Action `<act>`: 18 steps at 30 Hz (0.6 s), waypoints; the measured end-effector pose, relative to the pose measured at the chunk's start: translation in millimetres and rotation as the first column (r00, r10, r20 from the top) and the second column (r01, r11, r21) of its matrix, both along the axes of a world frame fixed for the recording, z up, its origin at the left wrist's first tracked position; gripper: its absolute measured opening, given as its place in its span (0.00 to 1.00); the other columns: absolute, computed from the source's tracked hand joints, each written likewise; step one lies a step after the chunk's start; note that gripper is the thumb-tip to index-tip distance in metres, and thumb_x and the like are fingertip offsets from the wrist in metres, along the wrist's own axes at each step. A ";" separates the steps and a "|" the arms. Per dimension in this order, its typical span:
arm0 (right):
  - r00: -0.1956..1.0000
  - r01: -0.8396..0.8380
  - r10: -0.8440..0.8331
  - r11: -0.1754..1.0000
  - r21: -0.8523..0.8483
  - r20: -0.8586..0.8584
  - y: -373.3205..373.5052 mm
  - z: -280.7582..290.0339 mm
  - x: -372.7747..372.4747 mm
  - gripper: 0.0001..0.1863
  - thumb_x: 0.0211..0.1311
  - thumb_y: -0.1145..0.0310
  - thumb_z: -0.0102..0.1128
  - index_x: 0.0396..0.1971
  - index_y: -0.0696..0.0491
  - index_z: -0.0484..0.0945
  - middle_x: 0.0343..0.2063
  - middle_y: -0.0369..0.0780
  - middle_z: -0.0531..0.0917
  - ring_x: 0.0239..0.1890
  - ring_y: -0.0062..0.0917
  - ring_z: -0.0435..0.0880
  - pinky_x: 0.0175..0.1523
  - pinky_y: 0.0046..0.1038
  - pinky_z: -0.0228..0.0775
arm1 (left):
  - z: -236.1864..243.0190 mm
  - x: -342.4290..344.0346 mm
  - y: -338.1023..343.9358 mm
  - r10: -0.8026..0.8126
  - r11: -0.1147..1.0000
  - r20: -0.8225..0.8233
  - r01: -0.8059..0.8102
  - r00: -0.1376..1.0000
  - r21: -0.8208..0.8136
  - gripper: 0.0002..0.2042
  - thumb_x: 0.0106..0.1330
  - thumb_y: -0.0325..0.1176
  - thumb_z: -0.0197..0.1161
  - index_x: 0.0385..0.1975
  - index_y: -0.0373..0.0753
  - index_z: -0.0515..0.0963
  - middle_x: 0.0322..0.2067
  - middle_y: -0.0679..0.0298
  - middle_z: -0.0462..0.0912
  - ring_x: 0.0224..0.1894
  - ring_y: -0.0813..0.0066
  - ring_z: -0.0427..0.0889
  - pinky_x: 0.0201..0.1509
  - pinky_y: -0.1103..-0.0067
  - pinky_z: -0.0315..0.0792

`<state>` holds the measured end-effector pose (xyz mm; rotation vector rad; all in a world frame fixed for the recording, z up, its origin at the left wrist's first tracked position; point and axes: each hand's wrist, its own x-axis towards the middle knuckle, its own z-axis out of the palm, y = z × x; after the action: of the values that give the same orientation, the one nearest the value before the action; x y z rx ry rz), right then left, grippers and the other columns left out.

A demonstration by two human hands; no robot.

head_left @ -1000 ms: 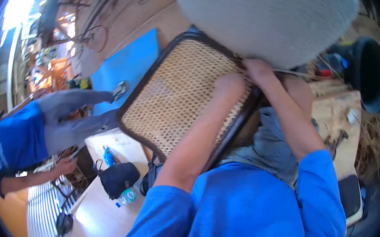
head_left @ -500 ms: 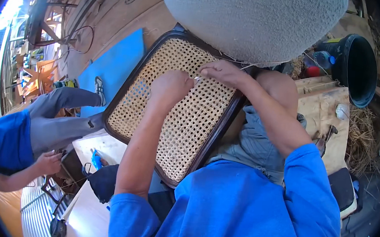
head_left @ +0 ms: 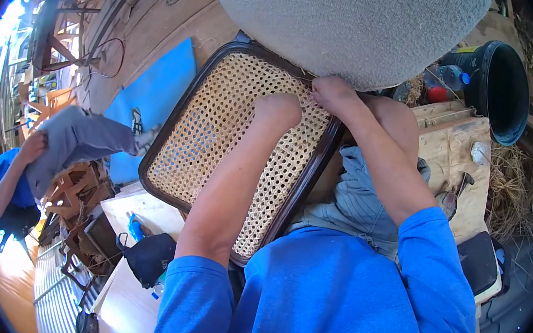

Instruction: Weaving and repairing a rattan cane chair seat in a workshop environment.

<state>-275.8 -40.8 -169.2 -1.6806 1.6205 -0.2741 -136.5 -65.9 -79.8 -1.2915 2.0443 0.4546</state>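
A woven cane panel (head_left: 221, 104) in a dark, round-cornered wooden frame (head_left: 293, 216) lies tilted across my lap. My left hand (head_left: 279, 111) is closed in a fist over the right part of the weave; whatever its fingers hold is hidden. Just beyond it to the right, my right hand (head_left: 332, 96) is closed at the frame's far right edge. Its fingers are curled at the weave's border, and I cannot make out what is in them. A pale rounded cushion-like form (head_left: 350, 27) covers the space beyond the frame's far edge.
To the left sits another person (head_left: 83, 139) with a raised knee, near a blue sheet (head_left: 162, 86). A black bucket (head_left: 503, 93), a plastic bottle (head_left: 448, 76) and dry fibres (head_left: 511, 190) are at right. A black bag (head_left: 147, 254) lies on a pale board at lower left.
My left hand has moved right across the weave, and my right hand has moved right to the frame's edge and curled up. The other person has drawn a knee up.
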 end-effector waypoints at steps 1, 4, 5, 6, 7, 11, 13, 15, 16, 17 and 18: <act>1.000 -0.003 0.003 1.000 0.001 0.006 -0.6 1.5 0.1 0.10 0.52 0.62 0.58 0.29 0.53 0.78 0.30 0.47 0.81 0.36 0.42 0.80 0.41 0.40 0.70 | 1.9 -2.7 -1.4 0.001 1.000 0.029 -0.001 1.000 0.002 0.13 0.58 0.33 0.50 0.37 0.40 0.82 0.39 0.55 0.83 0.43 0.59 0.82 0.45 0.68 0.74; 0.999 0.021 -0.017 0.996 -0.082 0.045 -1.2 -3.4 -1.9 0.09 0.51 0.64 0.57 0.28 0.54 0.78 0.29 0.48 0.80 0.34 0.44 0.80 0.39 0.40 0.71 | 8.7 -8.5 -7.9 -0.050 0.998 0.044 0.049 0.998 0.033 0.14 0.58 0.33 0.50 0.37 0.40 0.82 0.40 0.55 0.83 0.44 0.60 0.82 0.46 0.68 0.73; 0.999 0.021 -0.017 0.996 -0.083 0.044 -2.2 -4.9 -2.5 0.09 0.51 0.64 0.57 0.28 0.54 0.78 0.29 0.48 0.80 0.34 0.44 0.80 0.39 0.40 0.71 | 11.3 -7.4 -10.0 -0.050 0.998 0.043 0.049 0.998 0.033 0.14 0.58 0.33 0.50 0.37 0.40 0.82 0.40 0.55 0.83 0.44 0.60 0.82 0.46 0.68 0.73; 0.999 0.027 -0.024 0.997 -0.071 0.037 -1.7 -5.4 -2.4 0.08 0.50 0.65 0.57 0.27 0.54 0.78 0.28 0.49 0.80 0.33 0.44 0.79 0.39 0.40 0.71 | 12.9 -4.6 -11.7 0.018 0.997 0.042 -0.022 0.999 0.080 0.14 0.60 0.35 0.50 0.39 0.38 0.81 0.41 0.52 0.82 0.45 0.58 0.81 0.49 0.66 0.72; 0.999 0.033 -0.031 0.998 -0.058 0.030 -1.2 -6.0 -2.6 0.08 0.49 0.66 0.56 0.26 0.55 0.78 0.27 0.50 0.80 0.32 0.45 0.79 0.38 0.40 0.71 | 12.9 -3.2 -12.2 0.087 0.988 0.045 -0.093 0.995 0.127 0.16 0.62 0.37 0.49 0.40 0.36 0.80 0.43 0.50 0.81 0.47 0.56 0.80 0.52 0.65 0.71; 0.998 0.060 -0.059 0.996 -0.059 0.032 -3.4 -5.6 -5.1 0.07 0.49 0.68 0.55 0.25 0.55 0.78 0.27 0.50 0.80 0.32 0.45 0.79 0.38 0.40 0.71 | 2.9 -7.4 -7.1 0.050 0.989 0.050 -0.056 0.998 0.136 0.16 0.62 0.37 0.49 0.40 0.36 0.80 0.42 0.50 0.81 0.46 0.55 0.80 0.52 0.65 0.71; 0.998 0.037 -0.033 0.997 -0.062 0.056 -3.5 -3.5 -5.4 0.06 0.48 0.69 0.55 0.24 0.55 0.78 0.27 0.51 0.79 0.33 0.46 0.79 0.38 0.40 0.71 | -3.7 -4.8 -3.7 0.057 0.994 0.004 -0.057 0.998 0.093 0.16 0.62 0.37 0.49 0.40 0.35 0.80 0.42 0.50 0.81 0.46 0.55 0.80 0.52 0.65 0.71; 0.999 0.017 -0.014 0.998 -0.068 0.031 -5.8 -1.7 -4.1 0.07 0.48 0.69 0.54 0.24 0.55 0.78 0.27 0.51 0.80 0.33 0.45 0.79 0.38 0.40 0.71 | -7.1 -7.9 -4.1 0.047 0.995 0.028 -0.049 0.999 0.082 0.14 0.60 0.35 0.49 0.39 0.37 0.81 0.41 0.53 0.82 0.45 0.57 0.81 0.48 0.66 0.73; 1.000 0.001 0.000 0.997 -0.079 0.009 -7.2 -1.5 -3.1 0.07 0.49 0.69 0.52 0.24 0.55 0.78 0.27 0.50 0.80 0.32 0.45 0.79 0.38 0.40 0.71 | -7.4 -10.4 -3.8 0.033 0.997 0.054 -0.036 0.998 0.067 0.13 0.59 0.32 0.50 0.37 0.40 0.82 0.40 0.55 0.83 0.43 0.59 0.82 0.45 0.67 0.75; 1.000 -0.002 0.003 0.997 -0.077 0.010 -8.4 -6.7 -1.2 0.07 0.49 0.69 0.52 0.24 0.55 0.78 0.27 0.50 0.80 0.32 0.45 0.79 0.38 0.40 0.71 | -21.1 -7.1 1.7 0.029 0.999 0.002 -0.029 1.000 0.035 0.12 0.59 0.32 0.50 0.34 0.40 0.82 0.38 0.55 0.83 0.42 0.60 0.83 0.43 0.67 0.76; 0.998 -0.050 0.045 0.995 -0.086 -0.054 -8.3 -11.8 -2.0 0.08 0.50 0.68 0.51 0.24 0.55 0.79 0.27 0.50 0.80 0.33 0.45 0.80 0.38 0.39 0.71 | -19.1 -11.7 6.2 0.023 0.999 0.000 -0.023 1.000 0.040 0.12 0.59 0.32 0.50 0.34 0.40 0.82 0.38 0.55 0.83 0.42 0.60 0.83 0.43 0.67 0.76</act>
<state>-277.8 -49.2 -181.0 -1.8035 1.6248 -0.2838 -148.3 -59.7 -98.9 -1.2923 2.0126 0.5045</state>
